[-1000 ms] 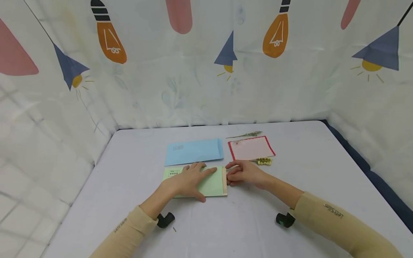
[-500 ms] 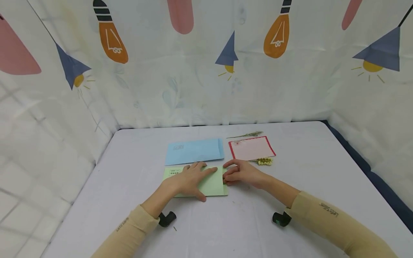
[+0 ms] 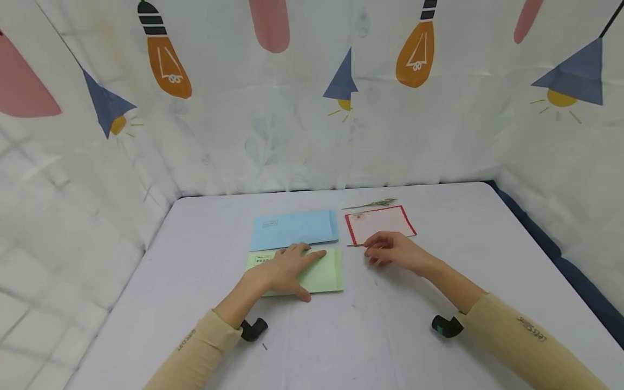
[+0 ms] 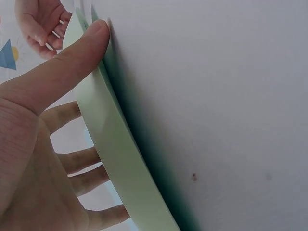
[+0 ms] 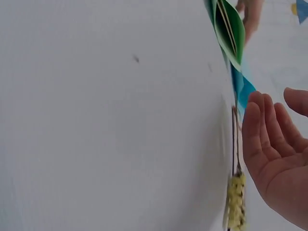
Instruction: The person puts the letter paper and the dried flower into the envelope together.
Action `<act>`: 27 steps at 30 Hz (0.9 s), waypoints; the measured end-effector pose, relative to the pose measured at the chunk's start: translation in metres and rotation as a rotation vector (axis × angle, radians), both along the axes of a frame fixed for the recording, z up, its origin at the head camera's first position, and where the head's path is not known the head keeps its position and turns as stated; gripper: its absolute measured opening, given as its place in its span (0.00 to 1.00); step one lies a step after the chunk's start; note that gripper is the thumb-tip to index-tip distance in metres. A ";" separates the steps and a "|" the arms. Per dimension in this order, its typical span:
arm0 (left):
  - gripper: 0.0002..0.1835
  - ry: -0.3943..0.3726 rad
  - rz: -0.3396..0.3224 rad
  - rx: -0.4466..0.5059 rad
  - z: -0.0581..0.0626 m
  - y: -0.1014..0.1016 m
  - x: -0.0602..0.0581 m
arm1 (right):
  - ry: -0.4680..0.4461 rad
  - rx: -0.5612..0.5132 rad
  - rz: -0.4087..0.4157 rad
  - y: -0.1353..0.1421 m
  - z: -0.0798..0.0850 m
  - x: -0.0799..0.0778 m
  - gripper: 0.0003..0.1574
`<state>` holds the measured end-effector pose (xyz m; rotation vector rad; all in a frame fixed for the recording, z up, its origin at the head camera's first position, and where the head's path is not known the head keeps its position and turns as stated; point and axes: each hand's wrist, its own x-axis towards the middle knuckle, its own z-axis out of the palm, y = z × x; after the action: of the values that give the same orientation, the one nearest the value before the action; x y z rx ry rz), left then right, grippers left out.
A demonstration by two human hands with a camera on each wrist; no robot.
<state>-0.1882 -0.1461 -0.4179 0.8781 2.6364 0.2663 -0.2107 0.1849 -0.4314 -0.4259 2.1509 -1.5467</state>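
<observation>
My left hand point(image 3: 278, 275) rests spread on a pale green envelope point(image 3: 325, 277), its thumb along the near edge in the left wrist view. In the right wrist view the envelope's right end point(image 5: 230, 33) gapes, with thin edges of something inside. My right hand point(image 3: 396, 252) hovers to the right of it with loosely bent fingers and nothing visibly held. Beside that hand lies a dried sprig with a yellow flower head point(image 5: 236, 202); from the head view only its stem point(image 3: 356, 245) shows, the rest hidden behind the hand. A pink card with a red border point(image 3: 380, 223) lies just beyond.
A light blue envelope point(image 3: 294, 226) lies behind the green one. Another thin dried sprig point(image 3: 375, 204) lies behind the card. A tiny stem bit point(image 3: 265, 346) is on the white tablecloth point(image 3: 341, 346) near the front. Printed curtains surround the table.
The beige-edged piece sticking out of the green envelope's right end has gone inside. My right hand has then moved off rightward to the yellow sprig; the left stays on the envelope.
</observation>
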 end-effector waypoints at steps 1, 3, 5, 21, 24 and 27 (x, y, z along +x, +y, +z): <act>0.56 -0.004 0.005 0.000 0.000 0.000 -0.001 | 0.018 0.013 -0.023 0.008 0.001 -0.001 0.22; 0.56 -0.015 0.017 0.000 0.001 -0.001 -0.002 | 0.040 0.030 -0.064 0.022 0.002 -0.004 0.22; 0.56 -0.024 0.030 0.006 0.002 -0.002 -0.004 | 0.053 0.040 -0.096 0.035 0.005 -0.005 0.22; 0.56 -0.030 0.020 0.023 0.000 -0.006 -0.010 | 0.220 0.387 -0.216 0.073 0.001 -0.012 0.24; 0.56 -0.027 0.018 0.021 0.000 -0.006 -0.010 | 0.213 0.393 -0.193 0.073 -0.003 -0.014 0.23; 0.56 -0.019 0.017 0.017 0.000 -0.007 -0.009 | 0.221 0.406 -0.178 0.070 -0.006 -0.015 0.22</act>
<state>-0.1973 -0.1530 -0.4181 0.8553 2.6287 0.2998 -0.2260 0.2553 -0.4372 -0.2840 2.6589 -1.1429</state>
